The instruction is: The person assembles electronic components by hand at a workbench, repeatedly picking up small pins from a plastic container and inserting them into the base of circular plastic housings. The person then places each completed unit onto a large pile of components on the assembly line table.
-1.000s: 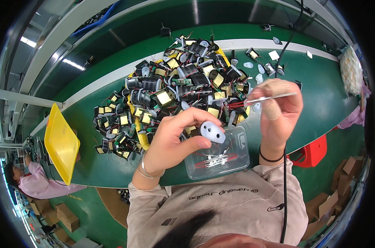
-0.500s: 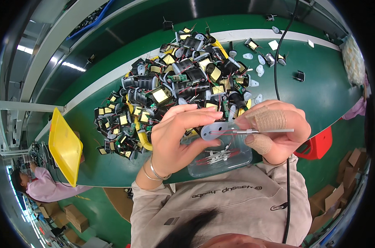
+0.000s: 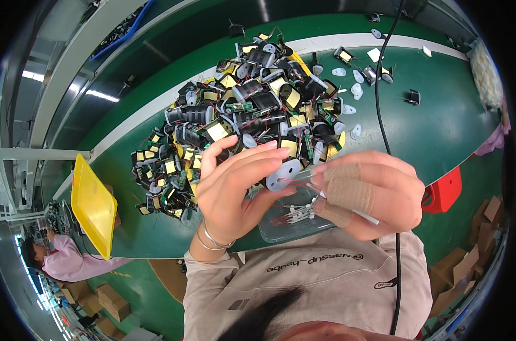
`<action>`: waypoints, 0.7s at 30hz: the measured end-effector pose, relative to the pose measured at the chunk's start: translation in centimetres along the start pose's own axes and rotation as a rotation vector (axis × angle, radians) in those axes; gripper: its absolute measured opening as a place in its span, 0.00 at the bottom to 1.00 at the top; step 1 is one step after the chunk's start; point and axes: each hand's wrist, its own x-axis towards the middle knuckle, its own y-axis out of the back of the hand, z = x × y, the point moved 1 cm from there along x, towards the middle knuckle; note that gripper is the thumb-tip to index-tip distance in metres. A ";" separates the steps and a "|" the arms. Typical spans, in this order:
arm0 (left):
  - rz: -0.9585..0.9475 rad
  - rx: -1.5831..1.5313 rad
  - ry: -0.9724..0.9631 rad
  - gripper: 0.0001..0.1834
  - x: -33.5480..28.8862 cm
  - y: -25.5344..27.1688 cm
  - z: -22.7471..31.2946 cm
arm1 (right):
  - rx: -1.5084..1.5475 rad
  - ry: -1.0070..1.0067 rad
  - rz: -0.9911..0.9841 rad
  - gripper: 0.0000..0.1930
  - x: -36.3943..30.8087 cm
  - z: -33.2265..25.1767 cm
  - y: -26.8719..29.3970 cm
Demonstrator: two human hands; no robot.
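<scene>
My left hand (image 3: 229, 184) pinches a grey oval end cap (image 3: 283, 175) with small holes between its thumb and fingers. What lies behind the cap is mostly hidden by those fingers. A thin red wire (image 3: 292, 181) runs from the cap toward my right hand (image 3: 374, 193), whose fingers and thumb wear tan tape. Between its closed fingers sits a slim white stick (image 3: 365, 216), slanting down to the right. Under both hands stands a clear plastic box (image 3: 286, 233) with several white-tipped red leads (image 3: 295, 213) inside.
Beyond my hands is a heap of black cylindrical parts (image 3: 261, 122) with yellow pads, spilling over a yellow tray. Loose grey caps (image 3: 356, 132) lie to its right. A black cable (image 3: 378, 102) hangs down. At left are a tilted yellow tray (image 3: 92, 207) and a person in pink (image 3: 73, 258).
The cap has tilted and shifted slightly left and up with my left hand. My right hand has turned, and the white stick has gone from level to slanting down to the right.
</scene>
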 end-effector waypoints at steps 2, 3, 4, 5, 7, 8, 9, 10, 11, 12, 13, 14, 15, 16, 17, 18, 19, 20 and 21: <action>0.000 0.050 -0.014 0.23 0.0 0.0 0.1 | 0.002 -0.005 0.002 0.16 -0.1 0.0 0.0; -0.001 0.048 -0.015 0.23 -0.1 0.0 0.0 | 0.002 -0.008 0.003 0.16 -0.1 -0.1 0.0; 0.008 0.075 -0.027 0.23 -0.1 0.0 0.0 | 0.001 -0.009 0.003 0.16 -0.1 -0.1 -0.1; 0.017 0.103 -0.037 0.23 -0.2 -0.1 0.0 | -0.008 -0.007 0.007 0.16 -0.1 -0.1 -0.2; 0.016 0.141 -0.053 0.23 -0.2 -0.1 0.2 | -0.012 -0.001 0.016 0.16 -0.2 -0.1 -0.2; 0.017 0.176 -0.067 0.23 -0.1 -0.2 0.4 | -0.037 0.021 0.016 0.16 -0.2 -0.1 -0.2; 0.016 0.171 -0.068 0.23 -0.1 -0.2 0.3 | -0.068 0.038 0.013 0.16 -0.2 0.0 -0.2; 0.022 0.179 -0.076 0.23 -0.1 -0.3 0.2 | -0.072 0.035 0.013 0.16 -0.2 0.2 -0.4; 0.028 0.187 -0.084 0.23 0.0 -0.3 0.2 | -0.069 0.076 0.045 0.16 -0.3 0.4 -0.6; 0.029 0.190 -0.084 0.23 -0.1 -0.3 0.2 | -0.060 0.121 0.078 0.17 -0.4 0.5 -0.8; 0.028 0.177 -0.071 0.23 -0.1 -0.2 0.2 | -0.058 0.123 0.079 0.17 -0.3 0.4 -1.0; 0.026 0.165 -0.060 0.24 -0.2 -0.1 0.3 | -0.042 0.139 0.085 0.15 -0.2 0.3 -1.1; 0.026 0.166 -0.059 0.24 -0.2 -0.1 0.2 | -0.027 0.153 0.090 0.14 -0.2 0.3 -1.2; 0.030 0.146 -0.050 0.24 -0.3 0.0 0.2 | -0.025 0.154 0.090 0.14 -0.2 0.3 -1.2; 0.033 0.126 -0.042 0.24 -0.3 0.0 0.2 | -0.024 0.157 0.087 0.13 -0.2 0.3 -1.2; 0.033 0.125 -0.043 0.24 -0.2 0.0 0.3 | -0.025 0.159 0.083 0.12 -0.3 0.3 -1.1; 0.030 0.123 -0.043 0.25 -0.2 0.1 0.4 | -0.026 0.160 0.084 0.12 -0.3 0.3 -1.0; 0.027 0.121 -0.043 0.25 -0.1 0.1 0.4 | -0.025 0.169 0.077 0.12 -0.3 0.3 -0.9; 0.027 0.122 -0.042 0.25 -0.2 0.1 0.5 | -0.021 0.178 0.069 0.12 -0.4 0.3 -0.9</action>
